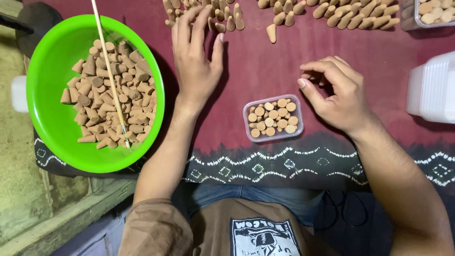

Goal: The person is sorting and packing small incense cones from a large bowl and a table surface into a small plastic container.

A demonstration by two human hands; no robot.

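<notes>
Head view: the left hand [195, 57] lies flat on the maroon patterned cloth [265, 76], its fingers [182, 26] spread and reaching among the loose tan cone-shaped incense pieces [227, 19] scattered just beyond the fingertips. The right hand [336, 92] hovers with fingers curled inward, thumb close to the fingertips; I cannot tell whether it pinches anything. Just beside its thumb sits the small clear plastic box [273, 117], packed with upright cones. Left of the left wrist stands a bright green plastic bowl [52, 71] heaped with cones, a thin wooden stick [108, 71] lying across it.
</notes>
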